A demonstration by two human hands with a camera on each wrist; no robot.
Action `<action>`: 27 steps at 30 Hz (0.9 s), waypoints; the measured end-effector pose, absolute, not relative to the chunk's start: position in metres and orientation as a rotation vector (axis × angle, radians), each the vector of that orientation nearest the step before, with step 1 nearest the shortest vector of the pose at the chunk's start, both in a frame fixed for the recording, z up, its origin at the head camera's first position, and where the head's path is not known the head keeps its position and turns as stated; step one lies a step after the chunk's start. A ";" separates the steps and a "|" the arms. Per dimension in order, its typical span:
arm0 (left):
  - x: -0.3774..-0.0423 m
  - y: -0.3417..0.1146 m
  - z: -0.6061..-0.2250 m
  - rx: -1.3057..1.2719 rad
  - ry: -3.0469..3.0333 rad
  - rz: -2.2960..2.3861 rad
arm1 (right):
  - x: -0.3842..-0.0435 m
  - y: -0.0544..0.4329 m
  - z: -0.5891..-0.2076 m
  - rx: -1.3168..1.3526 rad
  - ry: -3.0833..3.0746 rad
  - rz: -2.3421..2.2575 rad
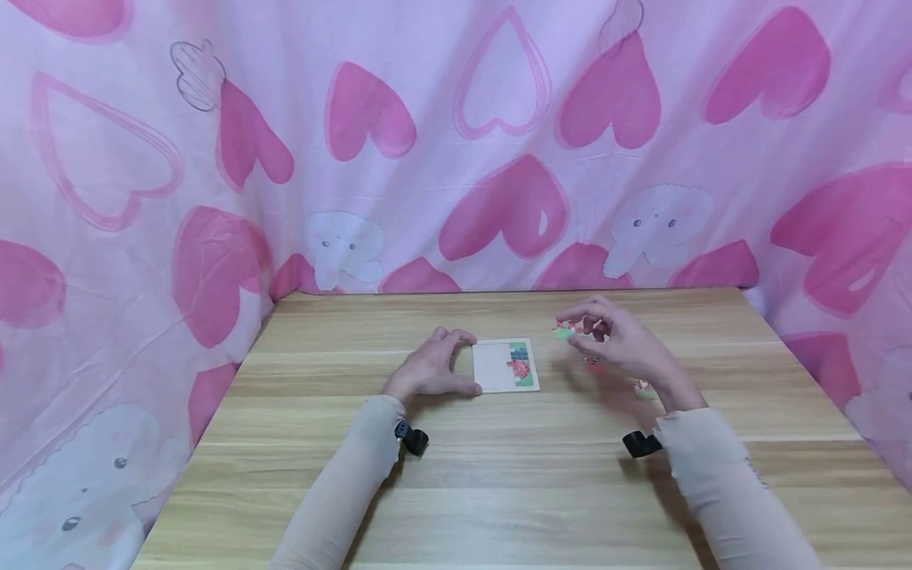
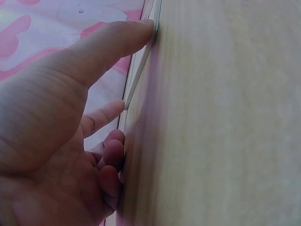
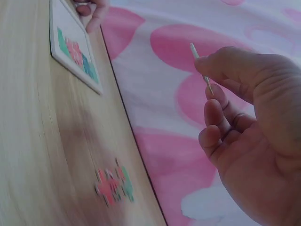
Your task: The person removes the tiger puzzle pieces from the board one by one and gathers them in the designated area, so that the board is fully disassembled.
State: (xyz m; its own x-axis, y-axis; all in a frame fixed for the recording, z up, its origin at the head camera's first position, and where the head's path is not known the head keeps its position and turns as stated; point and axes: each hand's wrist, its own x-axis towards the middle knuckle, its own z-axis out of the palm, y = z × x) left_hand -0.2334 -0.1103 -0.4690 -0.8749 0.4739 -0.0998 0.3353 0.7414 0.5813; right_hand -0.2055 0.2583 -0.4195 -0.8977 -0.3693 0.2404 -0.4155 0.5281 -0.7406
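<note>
A white puzzle board [image 1: 492, 368] lies flat on the table, with red, green and blue pieces [image 1: 522, 366] fitted along its right side. My left hand [image 1: 435, 366] holds the board by its left edge, thumb at the near corner and a fingertip at the far corner. To the right of the board and above the table, my right hand [image 1: 627, 340] pinches a puzzle piece [image 1: 565, 329] between thumb and fingers. In the right wrist view that piece [image 3: 194, 51] is seen edge-on, so its picture is hidden there.
Loose puzzle pieces [image 1: 644, 388] lie on the wooden table [image 1: 470, 491] under and beside the right hand; the right wrist view shows red and green ones [image 3: 113, 184]. A pink curtain with hearts [image 1: 499, 206] hangs along the table's back and sides.
</note>
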 end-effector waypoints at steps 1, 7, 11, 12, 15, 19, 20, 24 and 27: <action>-0.233 -0.111 -0.468 0.633 2.702 0.835 | -0.205 0.261 -0.419 0.700 -2.687 1.326; -0.233 -0.112 -0.468 0.622 2.704 0.834 | -0.197 0.277 -0.418 0.669 -2.676 1.299; -0.233 -0.112 -0.468 0.622 2.697 0.838 | -0.192 0.286 -0.421 0.638 -2.699 1.266; -0.233 -0.112 -0.468 0.622 2.694 0.839 | -0.191 0.288 -0.423 0.637 -2.699 1.255; -0.234 -0.112 -0.469 0.616 2.693 0.837 | -0.188 0.293 -0.428 0.653 -2.684 1.238; -0.235 -0.111 -0.470 0.614 2.699 0.827 | -0.181 0.299 -0.434 0.684 -2.676 1.221; -0.235 -0.111 -0.470 0.615 2.700 0.823 | -0.179 0.300 -0.436 0.683 -2.684 1.230; -0.235 -0.110 -0.470 0.617 2.700 0.814 | -0.171 0.305 -0.442 0.662 -2.768 1.232; -0.236 -0.110 -0.469 0.610 2.700 0.816 | -0.165 0.308 -0.448 0.640 -2.846 1.220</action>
State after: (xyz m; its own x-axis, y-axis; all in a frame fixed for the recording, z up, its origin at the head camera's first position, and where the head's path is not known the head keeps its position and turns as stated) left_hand -0.2356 -0.1101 -0.4692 -0.8794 0.4609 -0.1191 0.3178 0.7546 0.5741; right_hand -0.1649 0.3079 -0.4482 -0.9179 -0.3722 0.1377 -0.3564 0.6205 -0.6986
